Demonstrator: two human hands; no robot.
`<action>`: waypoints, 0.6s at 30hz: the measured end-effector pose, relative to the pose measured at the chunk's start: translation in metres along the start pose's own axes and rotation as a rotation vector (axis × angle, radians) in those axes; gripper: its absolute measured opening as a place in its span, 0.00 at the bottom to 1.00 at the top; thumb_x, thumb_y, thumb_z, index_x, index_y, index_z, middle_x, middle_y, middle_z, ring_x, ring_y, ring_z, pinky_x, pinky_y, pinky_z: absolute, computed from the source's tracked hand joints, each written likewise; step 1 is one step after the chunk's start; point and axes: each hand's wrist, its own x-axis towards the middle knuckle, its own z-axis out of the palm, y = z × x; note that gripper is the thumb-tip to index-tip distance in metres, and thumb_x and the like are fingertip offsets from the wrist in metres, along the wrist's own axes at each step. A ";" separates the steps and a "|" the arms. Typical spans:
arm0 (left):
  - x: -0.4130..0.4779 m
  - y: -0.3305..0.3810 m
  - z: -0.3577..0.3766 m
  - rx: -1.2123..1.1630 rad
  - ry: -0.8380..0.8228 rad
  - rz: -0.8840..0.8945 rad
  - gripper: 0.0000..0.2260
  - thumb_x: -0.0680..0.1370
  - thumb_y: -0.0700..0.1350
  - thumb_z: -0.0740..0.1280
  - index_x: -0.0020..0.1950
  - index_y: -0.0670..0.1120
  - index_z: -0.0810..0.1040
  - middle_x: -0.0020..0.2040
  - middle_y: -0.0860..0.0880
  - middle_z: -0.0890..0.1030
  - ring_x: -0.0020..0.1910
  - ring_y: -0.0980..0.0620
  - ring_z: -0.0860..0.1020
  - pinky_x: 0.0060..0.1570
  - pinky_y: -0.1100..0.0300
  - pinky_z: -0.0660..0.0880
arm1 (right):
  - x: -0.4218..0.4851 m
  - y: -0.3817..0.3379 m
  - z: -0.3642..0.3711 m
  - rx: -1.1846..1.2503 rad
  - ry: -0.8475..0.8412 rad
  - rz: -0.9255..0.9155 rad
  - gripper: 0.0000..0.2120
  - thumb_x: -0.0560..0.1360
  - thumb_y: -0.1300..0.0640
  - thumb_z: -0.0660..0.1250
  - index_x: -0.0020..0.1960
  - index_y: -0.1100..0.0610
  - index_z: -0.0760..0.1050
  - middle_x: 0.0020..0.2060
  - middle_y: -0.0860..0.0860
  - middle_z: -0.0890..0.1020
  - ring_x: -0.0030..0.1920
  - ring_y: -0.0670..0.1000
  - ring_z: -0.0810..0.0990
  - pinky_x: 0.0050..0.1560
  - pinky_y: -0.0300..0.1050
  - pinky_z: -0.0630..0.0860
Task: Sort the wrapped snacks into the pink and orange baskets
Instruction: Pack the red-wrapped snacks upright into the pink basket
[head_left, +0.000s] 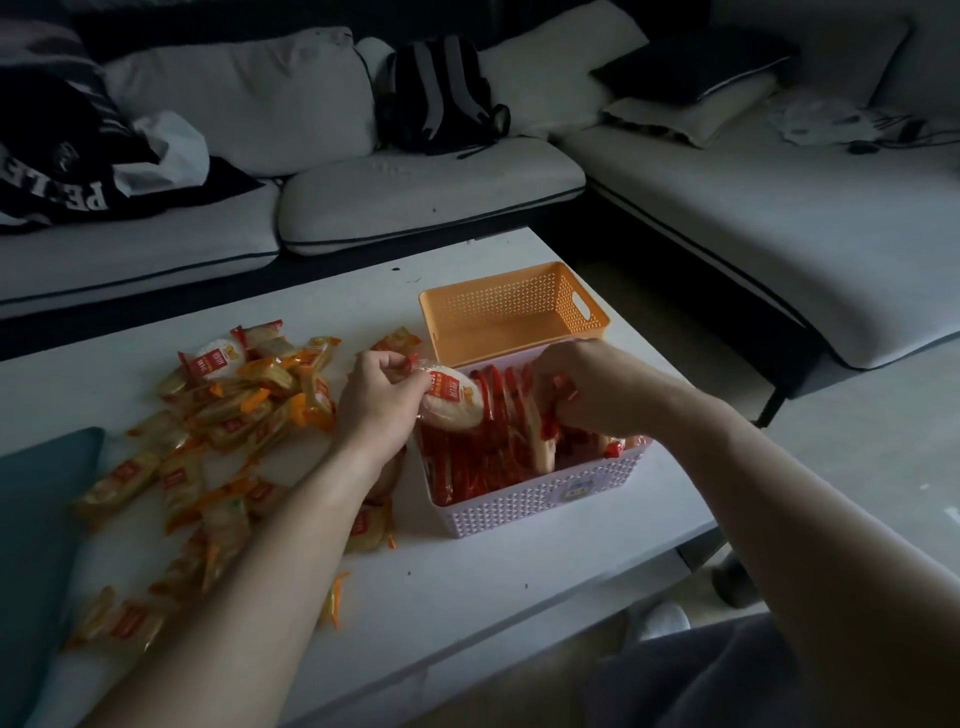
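In the head view, a round red-wrapped snack (452, 397) is pinched by the grip of the left hand (382, 395), just above the left rim of the pink basket (540, 506). This basket is placed at the right edge of the worktop (467, 582) and is filled with upright red snacks (467, 467). The grip of the right hand (582, 387) is curled down among them and closed around some of their wrappers. The orange basket (498, 312) is set touching the pink one, toward the far right corner. Orange-wrapped snacks (249, 400) are scattered over the left half of the worktop.
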 end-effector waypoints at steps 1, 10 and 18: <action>-0.001 0.000 0.000 -0.004 -0.005 0.002 0.13 0.78 0.50 0.71 0.61 0.49 0.75 0.53 0.49 0.82 0.48 0.54 0.81 0.43 0.57 0.81 | 0.001 -0.001 0.001 -0.003 -0.016 -0.010 0.11 0.76 0.64 0.68 0.56 0.52 0.81 0.50 0.47 0.81 0.50 0.49 0.82 0.43 0.43 0.84; -0.006 0.012 0.005 -0.073 0.011 0.017 0.15 0.78 0.49 0.71 0.63 0.50 0.75 0.57 0.48 0.82 0.50 0.49 0.83 0.34 0.61 0.75 | 0.007 -0.005 0.034 -0.166 -0.062 -0.046 0.06 0.80 0.60 0.67 0.55 0.56 0.81 0.47 0.49 0.84 0.43 0.47 0.84 0.37 0.33 0.80; -0.019 0.036 0.017 -0.161 -0.024 0.070 0.14 0.79 0.48 0.71 0.63 0.48 0.76 0.54 0.51 0.83 0.49 0.55 0.82 0.40 0.63 0.76 | 0.005 -0.006 -0.015 0.200 0.197 0.180 0.10 0.82 0.61 0.62 0.56 0.56 0.82 0.49 0.49 0.83 0.44 0.50 0.84 0.38 0.39 0.82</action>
